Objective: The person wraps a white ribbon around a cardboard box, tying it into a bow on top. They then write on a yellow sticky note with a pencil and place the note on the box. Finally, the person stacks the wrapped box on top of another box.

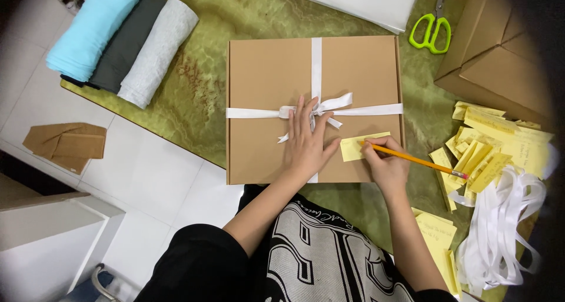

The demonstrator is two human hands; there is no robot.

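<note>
Lap: black sleeves and black-and-white patterned top at bottom of view, nearest the lens.
Left hand (307,143): flat on brown cardboard box (315,109), fingers spread, fingertips touching the bow of the white ribbon (316,109); palm pressing the lid down.
Right hand (385,164): fingers pressed together, pinching a yellow pencil (412,158) in a writing grip.
Pencil axis: long axis runs left-right with a slight tilt; tip points left and a little up onto the note, pink eraser end points right and down, out past the box edge.
Yellow note (353,148): small slip lying flat on the box lid, right of the ribbon cross, just beside the left thumb; long axis roughly left-right.
Step, judged: writing on the slip, box steadied by the other hand.
Next move, judged: calls for light tip pressure and a steady slip, since nothing visibly fixes it to the lid.
Box position: centre of green marbled tabletop (200,96), near edge overhanging toward the body.
Around: pile of yellow slips (488,146) and loose white ribbon (500,225) at right; green-handled scissors (431,31) top right; three rolled cloths (120,40), light blue, dark grey, pale grey, top left.
</note>
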